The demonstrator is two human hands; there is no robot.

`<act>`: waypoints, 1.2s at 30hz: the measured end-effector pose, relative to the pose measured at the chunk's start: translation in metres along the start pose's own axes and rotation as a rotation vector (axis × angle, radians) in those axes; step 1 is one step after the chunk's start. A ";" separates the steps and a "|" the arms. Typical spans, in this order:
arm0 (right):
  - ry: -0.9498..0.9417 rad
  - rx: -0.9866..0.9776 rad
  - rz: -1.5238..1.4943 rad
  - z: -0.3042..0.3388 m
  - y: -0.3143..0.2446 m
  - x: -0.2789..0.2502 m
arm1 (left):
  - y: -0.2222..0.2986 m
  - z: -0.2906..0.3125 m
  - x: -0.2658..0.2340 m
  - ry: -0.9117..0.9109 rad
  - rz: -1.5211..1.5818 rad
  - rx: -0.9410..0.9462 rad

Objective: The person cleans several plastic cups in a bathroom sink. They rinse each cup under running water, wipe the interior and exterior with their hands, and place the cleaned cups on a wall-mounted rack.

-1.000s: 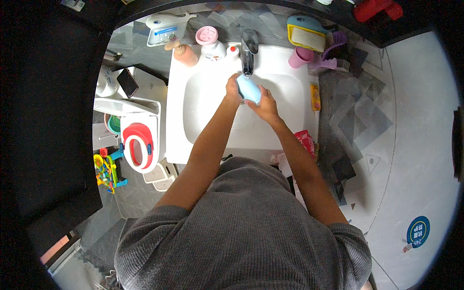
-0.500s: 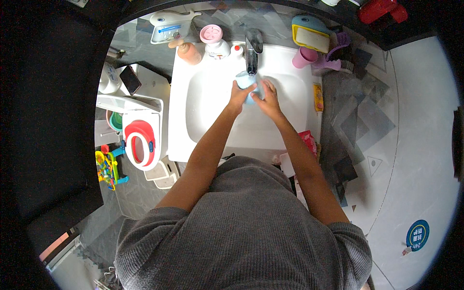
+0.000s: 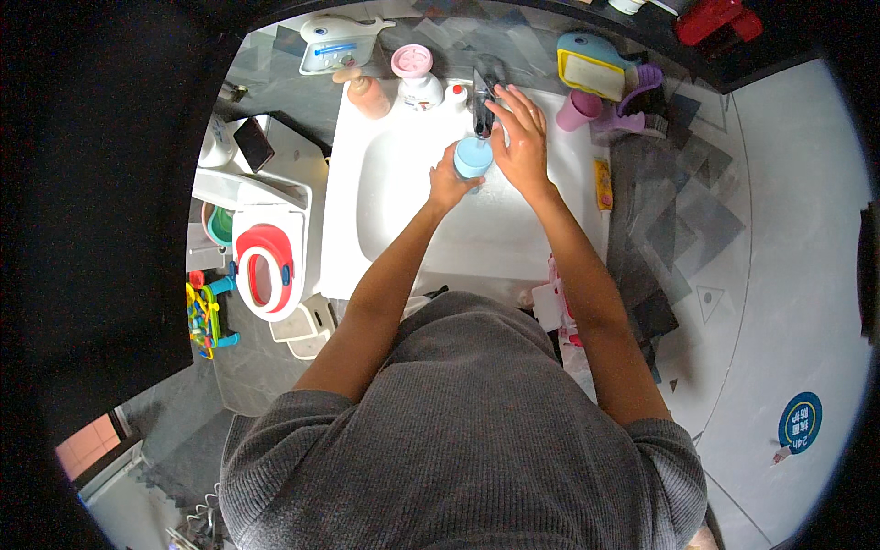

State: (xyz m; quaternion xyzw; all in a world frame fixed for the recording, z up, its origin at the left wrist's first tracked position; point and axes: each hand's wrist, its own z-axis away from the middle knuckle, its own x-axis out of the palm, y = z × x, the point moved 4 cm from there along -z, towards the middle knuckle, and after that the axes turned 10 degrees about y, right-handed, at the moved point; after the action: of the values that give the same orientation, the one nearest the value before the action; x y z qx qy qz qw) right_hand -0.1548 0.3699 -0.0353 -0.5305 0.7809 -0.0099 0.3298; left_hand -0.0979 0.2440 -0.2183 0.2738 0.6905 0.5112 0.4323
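A light blue cup (image 3: 473, 159) is upright under the spout of the black faucet (image 3: 482, 115), over the white sink (image 3: 390, 215). My left hand (image 3: 447, 183) wraps round the cup's left side. My right hand (image 3: 522, 147) is raised beside the faucet, fingers stretched and a little apart. Its fingertips reach the faucet's right side; whether they touch it I cannot tell. Inside the cup there seems to be water, though the stream itself is hard to make out.
Behind the sink's left rim stand a peach pump bottle (image 3: 368, 98), a white bottle with a pink top (image 3: 417, 82) and a small red-capped bottle (image 3: 456, 97). At the right are a purple cup (image 3: 578, 110), a whale-shaped holder (image 3: 591, 69) and a yellow tube (image 3: 602, 183).
My right hand has left the blue cup and moved up to the faucet. The left hand keeps hold of the cup, now more upright. The view has shifted slightly.
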 end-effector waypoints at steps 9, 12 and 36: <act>-0.035 0.001 0.081 0.016 -0.004 -0.001 | 0.030 0.003 -0.037 0.029 -0.112 0.124; -0.063 -0.027 0.088 0.027 -0.003 -0.001 | 0.040 0.000 -0.049 0.072 -0.126 0.198; 0.059 -0.392 -0.250 -0.008 -0.094 -0.032 | 0.210 0.023 -0.141 0.273 -0.384 1.086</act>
State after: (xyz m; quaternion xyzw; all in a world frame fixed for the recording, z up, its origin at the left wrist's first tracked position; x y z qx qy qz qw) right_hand -0.0751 0.3527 0.0214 -0.6764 0.7054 0.0857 0.1940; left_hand -0.0245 0.2080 0.0215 0.2576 0.9399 0.0275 0.2224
